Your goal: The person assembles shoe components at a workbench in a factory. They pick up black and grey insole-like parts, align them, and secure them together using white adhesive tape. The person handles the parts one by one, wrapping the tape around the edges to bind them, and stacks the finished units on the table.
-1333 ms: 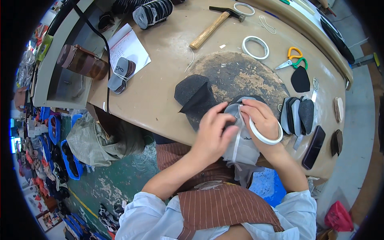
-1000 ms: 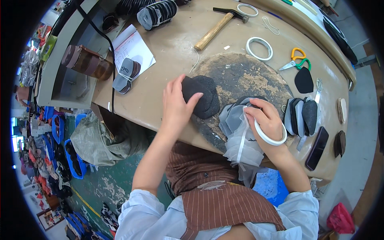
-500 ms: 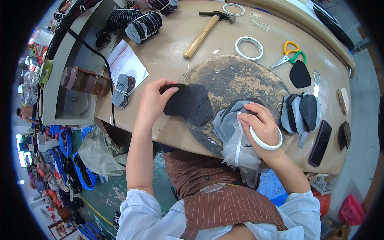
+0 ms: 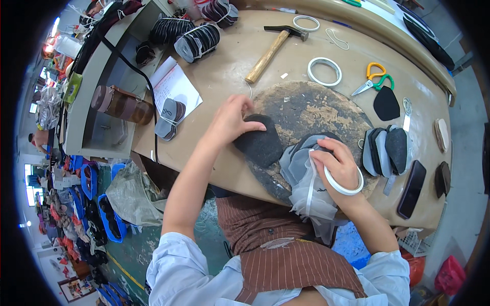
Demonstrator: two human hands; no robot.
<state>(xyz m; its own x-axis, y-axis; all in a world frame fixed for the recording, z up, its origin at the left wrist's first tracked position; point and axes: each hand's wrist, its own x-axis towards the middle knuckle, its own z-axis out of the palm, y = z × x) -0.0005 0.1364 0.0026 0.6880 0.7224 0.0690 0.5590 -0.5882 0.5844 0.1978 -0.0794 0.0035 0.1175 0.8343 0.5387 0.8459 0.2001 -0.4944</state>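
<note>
A small pile of black rounded fabric pieces (image 4: 263, 145) lies at the left of a round worn block (image 4: 326, 104). My left hand (image 4: 230, 121) rests its thumb on the top piece, with the fingers raised and apart from it. Over the block's near edge, my right hand (image 4: 337, 166) grips a fanned stack of grey fabric pieces (image 4: 295, 163). White sheer mesh (image 4: 314, 196) hangs below that stack, with a narrow white strip running down it from my fingertips. A white tape roll (image 4: 352, 191) encircles my right hand near the wrist.
Beyond the block lie a hammer (image 4: 268, 55), another tape roll (image 4: 324, 71) and scissors (image 4: 370, 85). Rightward are a black piece (image 4: 386, 104), a grey and black bundle (image 4: 395, 148) and a phone (image 4: 411, 189). Leftward, a tied bundle (image 4: 166, 122) overlaps papers (image 4: 189, 97) beside a bottle (image 4: 122, 104).
My left hand has set the black piece it pinched onto the pile and loosened its fingers. The right hand stays at the grey stack. The whole view has shifted slightly.
</note>
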